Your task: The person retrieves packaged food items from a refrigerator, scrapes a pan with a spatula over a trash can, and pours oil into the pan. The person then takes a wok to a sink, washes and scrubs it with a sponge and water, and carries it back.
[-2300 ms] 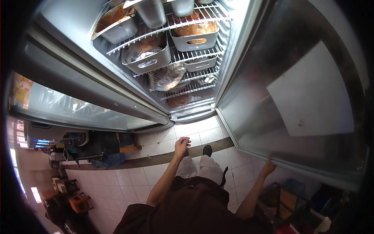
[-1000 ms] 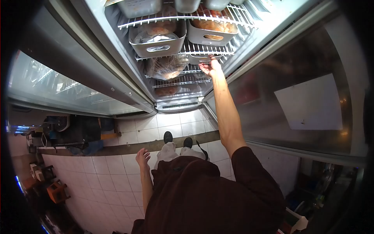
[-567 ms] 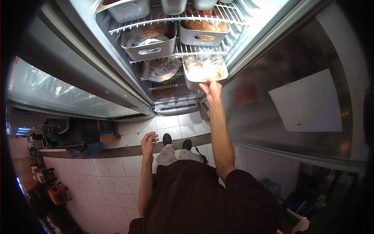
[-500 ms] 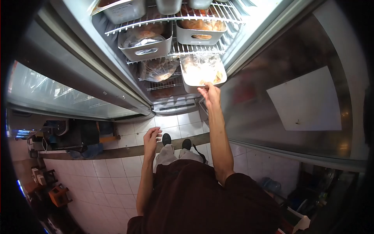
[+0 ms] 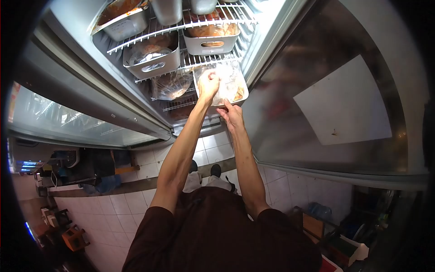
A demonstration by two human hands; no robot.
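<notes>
A white plastic bin (image 5: 245, 96) juts out from the lower part of the open fridge, brightly lit. Inside it lies a clear plastic bag (image 5: 231, 81) with pale food that glare partly washes out. My right hand (image 5: 232, 116) grips the bin's front edge, thumb at the rim and fingers underneath. Over the bin's left side, my left hand (image 5: 208, 85) is closed with fingers curled together at the bag's plastic; the exact grip is partly hidden.
Wire shelves (image 5: 181, 27) above carry a left white bin (image 5: 154, 68), a right white bin (image 5: 210, 45) and metal containers (image 5: 167, 10). Another bagged item (image 5: 172, 86) sits low on the left. Glass doors stand open on both sides, the right door (image 5: 317, 90) bearing a paper sheet (image 5: 346, 102).
My left hand has risen from beside my body into the bin, onto the bag. My right hand stays at the bin's front edge. The view has shifted slightly.
</notes>
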